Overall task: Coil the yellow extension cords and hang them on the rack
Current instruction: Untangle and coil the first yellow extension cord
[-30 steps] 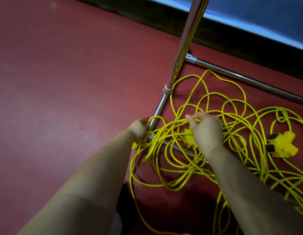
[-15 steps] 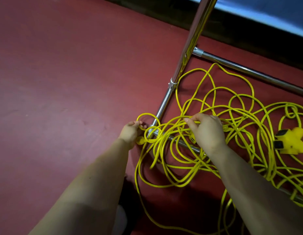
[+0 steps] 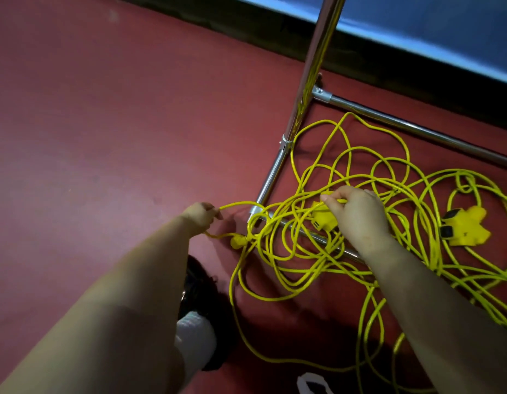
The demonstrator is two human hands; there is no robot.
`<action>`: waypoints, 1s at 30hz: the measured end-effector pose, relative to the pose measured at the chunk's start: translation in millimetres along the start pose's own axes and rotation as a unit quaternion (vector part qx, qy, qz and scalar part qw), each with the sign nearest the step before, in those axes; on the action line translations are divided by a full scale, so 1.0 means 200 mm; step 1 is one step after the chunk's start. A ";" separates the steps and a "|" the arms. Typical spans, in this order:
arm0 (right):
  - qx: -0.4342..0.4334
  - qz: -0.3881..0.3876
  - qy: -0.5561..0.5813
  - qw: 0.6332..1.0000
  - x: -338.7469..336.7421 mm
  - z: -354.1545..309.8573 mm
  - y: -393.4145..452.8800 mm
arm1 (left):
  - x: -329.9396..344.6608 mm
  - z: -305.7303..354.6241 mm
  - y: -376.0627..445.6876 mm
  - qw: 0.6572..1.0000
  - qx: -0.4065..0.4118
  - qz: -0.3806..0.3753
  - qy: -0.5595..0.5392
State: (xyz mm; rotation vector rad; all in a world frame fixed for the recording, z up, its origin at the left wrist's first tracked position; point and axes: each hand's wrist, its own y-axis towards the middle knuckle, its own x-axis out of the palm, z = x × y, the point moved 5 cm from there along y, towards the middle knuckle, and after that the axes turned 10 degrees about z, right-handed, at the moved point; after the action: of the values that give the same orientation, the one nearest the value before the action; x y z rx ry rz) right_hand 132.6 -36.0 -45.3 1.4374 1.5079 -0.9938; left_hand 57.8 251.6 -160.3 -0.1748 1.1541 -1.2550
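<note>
The red floor [image 3: 99,132] fills most of the view, bounded at the far edge by a dark baseboard [image 3: 246,32] under a blue wall [image 3: 417,27].

The chrome rack [image 3: 309,89] stands on the floor right of centre: 1 upright pole rises out of the top of the frame, and 3 base bars are visible, joined at corner fittings.

The yellow extension cords [image 3: 349,172] lie uncoiled in a loose tangle of overlapping loops on the floor, inside and across the rack's near base bar, spreading toward the right edge and the lower frame. None is hung on the rack.

A yellow 3-way outlet block [image 3: 465,226] with black sockets lies on the floor at the right, among the loops. A second yellow outlet end [image 3: 323,218] lies just beside the right hand, over the near bar. A round yellow plug [image 3: 236,241] lies on the floor left of the rack's near corner.

The left hand [image 3: 199,217], fingers curled, grips a strand of cord outside the rack's near corner; the strand runs from it to the tangle.

The right hand [image 3: 357,214], knuckles up, pinches a strand between thumb and fingers above the tangle.

A dark shoe with a white sock [image 3: 195,336] shows between the forearms.
</note>
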 end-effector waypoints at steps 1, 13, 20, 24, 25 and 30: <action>0.001 0.007 0.008 1.000 -0.04 0.00 -0.01 | -0.02 0.03 -0.05 1.000 -0.005 -0.007 -0.011; -0.011 0.114 0.076 0.991 -0.83 0.02 -0.27 | -0.07 0.82 -0.82 0.931 0.233 -0.051 0.275; -0.017 0.243 0.158 0.957 -1.34 0.14 -0.47 | 0.13 1.27 -1.45 0.870 0.393 -0.153 0.255; 0.003 0.302 0.187 0.935 -1.54 0.27 -0.58 | 0.25 1.35 -1.67 0.855 0.441 -0.115 0.249; 0.009 0.311 0.195 0.930 -1.56 0.30 -0.60 | 0.29 1.37 -1.71 0.858 0.450 -0.109 0.223; 0.038 0.359 0.239 0.901 -1.68 0.43 -0.62 | 0.36 1.41 -1.80 0.902 0.406 -0.145 -0.031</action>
State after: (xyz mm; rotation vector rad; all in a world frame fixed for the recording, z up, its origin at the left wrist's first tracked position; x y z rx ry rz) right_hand 20.1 -243.1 237.7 2.1780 1.0825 -0.2502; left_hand 27.9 -72.6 170.6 0.2481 0.4779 -1.8841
